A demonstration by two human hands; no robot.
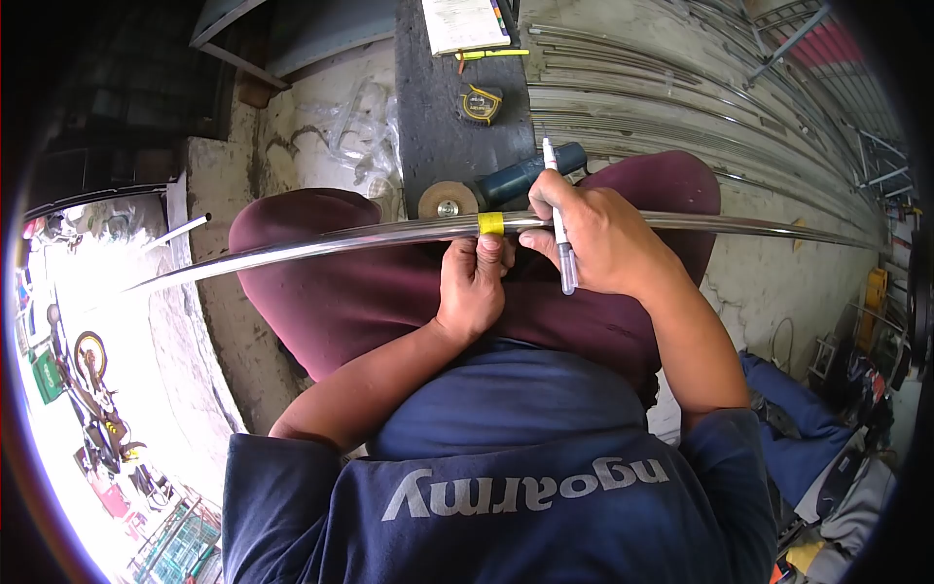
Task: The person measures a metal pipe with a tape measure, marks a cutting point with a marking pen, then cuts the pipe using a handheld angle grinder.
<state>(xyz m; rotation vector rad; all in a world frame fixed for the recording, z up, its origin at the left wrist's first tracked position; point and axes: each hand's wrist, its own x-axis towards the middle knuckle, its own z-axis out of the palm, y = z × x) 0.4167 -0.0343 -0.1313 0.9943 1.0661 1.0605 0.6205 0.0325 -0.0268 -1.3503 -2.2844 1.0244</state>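
Observation:
A long shiny metal tube [379,237] runs across my lap from left to right. Around it sits a short yellow band [491,223], and the fingers of my left hand [474,284] are closed at the band's lower edge, thumb up against it. My right hand [598,234] holds a white marker pen [562,232], its tip pointing away from me and its clear end toward my body. That hand also lies over the tube, just right of the band; its lower fingers are partly hidden.
Beyond the tube, an angle grinder [525,175] with a tan disc lies on a dark bench [428,117]. Farther along are a tape measure [480,103], a yellow pen [496,54] and a notebook [465,24]. Several metal rods [652,107] lie on the floor at right.

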